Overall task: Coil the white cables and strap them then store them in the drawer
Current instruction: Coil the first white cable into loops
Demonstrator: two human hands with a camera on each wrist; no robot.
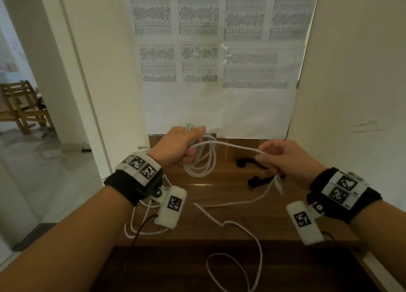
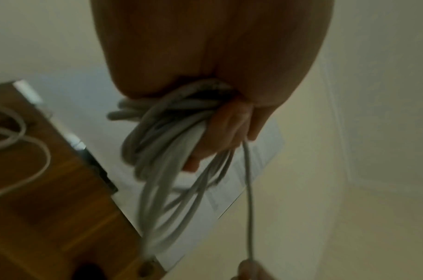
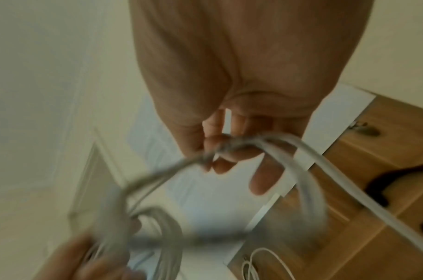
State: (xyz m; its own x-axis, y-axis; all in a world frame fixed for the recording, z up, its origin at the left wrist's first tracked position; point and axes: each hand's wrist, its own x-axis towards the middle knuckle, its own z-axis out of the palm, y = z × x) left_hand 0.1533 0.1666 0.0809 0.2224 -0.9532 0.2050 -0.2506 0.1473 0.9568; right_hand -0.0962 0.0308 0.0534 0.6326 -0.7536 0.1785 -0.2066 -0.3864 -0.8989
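My left hand (image 1: 183, 145) grips a bundle of white cable loops (image 1: 201, 162) above the wooden cabinet top (image 1: 219, 221); the left wrist view shows the coil (image 2: 162, 144) clamped between fingers and palm. From it one strand (image 1: 232, 147) runs right to my right hand (image 1: 279, 156), which pinches it between thumb and fingers (image 3: 232, 151). The slack tail (image 1: 241, 223) trails down over the top and loops past its front edge. Two black straps (image 1: 243, 162) (image 1: 259, 181) lie on the wood under my right hand.
A second white cable (image 1: 140, 228) lies at the cabinet's left edge under my left wrist. Papers with tables (image 1: 217, 49) hang on the wall behind. Walls close in on both sides; a wooden chair (image 1: 22, 107) stands in the room at far left.
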